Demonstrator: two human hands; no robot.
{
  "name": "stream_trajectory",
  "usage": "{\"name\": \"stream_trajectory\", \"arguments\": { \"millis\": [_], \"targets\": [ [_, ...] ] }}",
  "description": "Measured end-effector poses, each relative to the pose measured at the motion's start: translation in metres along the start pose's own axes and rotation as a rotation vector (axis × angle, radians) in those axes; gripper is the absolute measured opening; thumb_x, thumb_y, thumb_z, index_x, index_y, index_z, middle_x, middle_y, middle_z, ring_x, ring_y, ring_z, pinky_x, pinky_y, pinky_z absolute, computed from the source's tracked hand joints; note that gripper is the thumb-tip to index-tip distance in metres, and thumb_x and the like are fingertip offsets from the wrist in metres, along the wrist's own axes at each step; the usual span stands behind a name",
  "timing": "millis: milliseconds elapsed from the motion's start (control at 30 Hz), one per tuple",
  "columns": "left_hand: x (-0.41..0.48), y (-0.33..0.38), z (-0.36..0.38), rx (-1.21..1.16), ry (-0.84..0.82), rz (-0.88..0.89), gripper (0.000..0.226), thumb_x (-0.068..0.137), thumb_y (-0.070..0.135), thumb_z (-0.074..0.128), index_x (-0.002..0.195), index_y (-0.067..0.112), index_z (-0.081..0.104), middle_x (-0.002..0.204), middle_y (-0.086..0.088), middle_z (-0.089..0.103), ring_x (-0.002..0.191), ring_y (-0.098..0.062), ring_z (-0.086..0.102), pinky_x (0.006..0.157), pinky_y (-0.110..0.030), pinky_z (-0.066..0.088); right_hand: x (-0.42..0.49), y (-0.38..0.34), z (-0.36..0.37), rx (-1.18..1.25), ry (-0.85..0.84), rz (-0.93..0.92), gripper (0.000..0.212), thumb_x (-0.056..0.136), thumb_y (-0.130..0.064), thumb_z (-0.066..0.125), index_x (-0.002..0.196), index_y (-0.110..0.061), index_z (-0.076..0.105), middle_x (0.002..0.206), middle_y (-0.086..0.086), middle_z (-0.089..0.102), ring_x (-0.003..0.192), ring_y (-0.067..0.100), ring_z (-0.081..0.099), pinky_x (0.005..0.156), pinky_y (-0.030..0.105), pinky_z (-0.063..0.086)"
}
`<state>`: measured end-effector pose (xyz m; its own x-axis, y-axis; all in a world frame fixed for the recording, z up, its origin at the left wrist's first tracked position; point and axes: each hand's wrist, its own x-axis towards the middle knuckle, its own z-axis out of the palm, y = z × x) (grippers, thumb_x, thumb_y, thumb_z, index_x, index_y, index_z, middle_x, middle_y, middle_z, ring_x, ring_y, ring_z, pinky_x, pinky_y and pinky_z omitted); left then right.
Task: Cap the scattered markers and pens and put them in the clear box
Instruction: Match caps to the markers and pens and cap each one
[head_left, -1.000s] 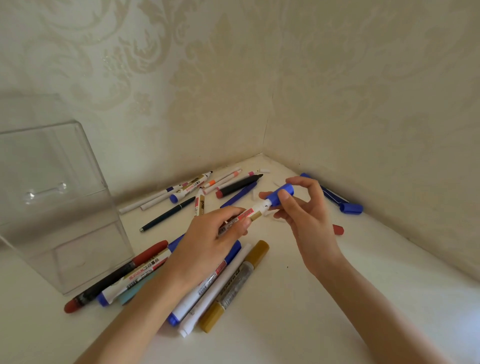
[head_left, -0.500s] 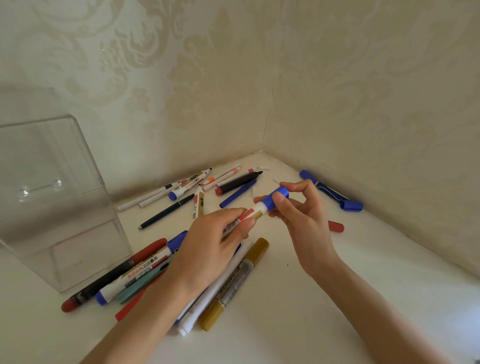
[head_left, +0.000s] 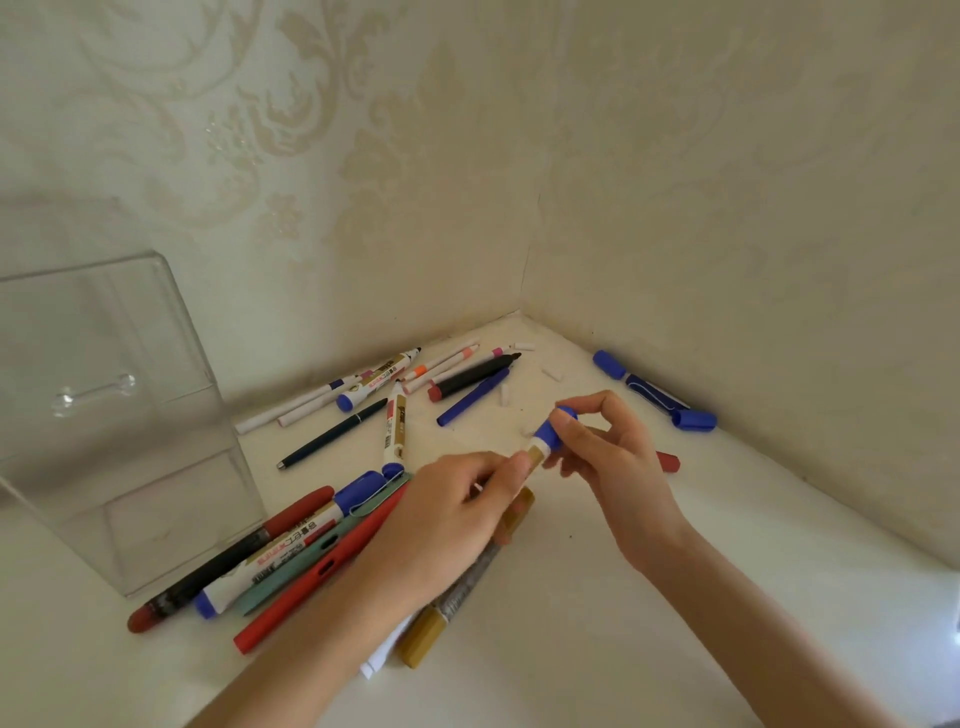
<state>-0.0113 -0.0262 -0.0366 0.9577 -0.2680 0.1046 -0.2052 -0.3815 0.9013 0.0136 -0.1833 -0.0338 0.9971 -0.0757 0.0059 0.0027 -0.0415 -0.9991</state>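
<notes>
— Where's the marker?
— Held above the table. The left hand grips its barrel; the right hand pinches the blue cap on its end.
— And the box?
— Far left, by the wall, with pens heaped at its front edge.
— Free room?
— Bare table right of the arms, up to the right wall.

A white bench fills the lower part of the view and runs back into a corner where two walls meet. The left wall and the right wall both carry cream wallpaper with a pale, faintly shiny floral scroll pattern. The seam between them rises straight from the bench. A tiny dark speck marks the bench, and a bright glare shows at its right edge.
</notes>
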Motion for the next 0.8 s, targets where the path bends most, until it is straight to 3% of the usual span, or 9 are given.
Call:
{"name": "stream_trajectory", "arguments": {
  "millis": [100, 167, 267, 400, 533, 600, 700, 800],
  "targets": [
    [-0.006, 0.001, -0.009, 0.084, 0.063, 0.031, 0.043, 0.079, 0.06, 0.033, 0.083, 0.027, 0.06, 0.072, 0.009, 0.063, 0.062, 0.0, 0.06, 0.056, -0.013, 0.049, -0.008, -0.003, -0.023, -0.222, 0.037, 0.029, 0.013, 0.089, -0.024, 0.059, 0.094, -0.012, 0.056, 0.064, 0.001, 0.07, 0.053, 0.006, 0.056, 0.055, 0.018, 0.044],
    [-0.009, -0.007, -0.017, 0.146, 0.156, 0.066, 0.031, 0.083, 0.049, 0.041, 0.096, 0.028, 0.06, 0.084, 0.013, 0.064, 0.072, 0.001, 0.062, 0.063, -0.01, 0.051, -0.014, 0.001, -0.033, -0.382, 0.036, 0.107, 0.014, 0.088, -0.028, 0.06, 0.092, -0.015, 0.055, 0.064, 0.004, 0.07, 0.056, 0.009, 0.058, 0.06, 0.024, 0.047],
    [-0.009, -0.019, -0.023, 0.206, 0.229, 0.114, 0.017, 0.088, 0.027, 0.05, 0.1, 0.023, 0.061, 0.084, 0.013, 0.064, 0.075, 0.006, 0.061, 0.065, -0.011, 0.052, -0.022, 0.009, -0.033, -0.55, 0.001, 0.232, 0.014, 0.088, -0.034, 0.059, 0.091, -0.021, 0.054, 0.069, 0.002, 0.07, 0.062, 0.012, 0.063, 0.066, 0.029, 0.051],
    [-0.008, -0.024, -0.022, 0.334, 0.281, 0.19, 0.022, 0.084, 0.03, 0.048, 0.098, 0.021, 0.062, 0.079, 0.017, 0.061, 0.078, 0.005, 0.06, 0.062, -0.013, 0.053, -0.026, 0.015, -0.014, -0.762, 0.002, 0.195, 0.023, 0.088, -0.043, 0.055, 0.102, -0.024, 0.058, 0.085, -0.002, 0.069, 0.075, 0.011, 0.066, 0.077, 0.032, 0.054],
    [-0.01, -0.025, -0.024, 0.317, 0.294, 0.211, 0.024, 0.081, 0.037, 0.045, 0.095, 0.025, 0.061, 0.077, 0.018, 0.061, 0.079, 0.007, 0.061, 0.062, -0.013, 0.053, -0.023, 0.01, 0.0, -0.692, -0.033, 0.182, 0.041, 0.089, -0.048, 0.05, 0.122, -0.025, 0.053, 0.089, -0.003, 0.069, 0.082, 0.007, 0.063, 0.077, 0.025, 0.049],
    [-0.009, -0.027, -0.026, 0.292, 0.3, 0.199, 0.017, 0.084, 0.03, 0.049, 0.094, 0.025, 0.061, 0.078, 0.017, 0.062, 0.078, 0.006, 0.061, 0.065, -0.011, 0.052, -0.004, 0.005, -0.013, -0.671, 0.09, 0.064, 0.035, 0.091, -0.042, 0.05, 0.121, -0.024, 0.053, 0.084, -0.004, 0.069, 0.076, 0.006, 0.061, 0.071, 0.026, 0.045],
    [-0.008, -0.027, -0.026, 0.271, 0.297, 0.171, 0.01, 0.086, 0.024, 0.052, 0.091, 0.028, 0.059, 0.077, 0.016, 0.063, 0.072, 0.005, 0.062, 0.062, -0.011, 0.052, 0.046, 0.003, -0.052, -1.055, 0.346, -0.135, 0.025, 0.094, -0.025, 0.049, 0.114, -0.014, 0.058, 0.095, 0.002, 0.065, 0.092, 0.023, 0.059, 0.073, 0.033, 0.044],
    [-0.008, -0.027, -0.026, 0.248, 0.277, 0.132, 0.012, 0.088, 0.021, 0.053, 0.087, 0.033, 0.056, 0.076, 0.013, 0.063, 0.07, 0.005, 0.062, 0.059, -0.009, 0.05, 0.083, 0.01, -0.077, -1.422, 0.354, -0.111, 0.018, 0.094, -0.018, 0.046, 0.105, -0.008, 0.056, 0.105, 0.009, 0.06, 0.104, 0.026, 0.048, 0.074, 0.032, 0.04]
  ]
}}
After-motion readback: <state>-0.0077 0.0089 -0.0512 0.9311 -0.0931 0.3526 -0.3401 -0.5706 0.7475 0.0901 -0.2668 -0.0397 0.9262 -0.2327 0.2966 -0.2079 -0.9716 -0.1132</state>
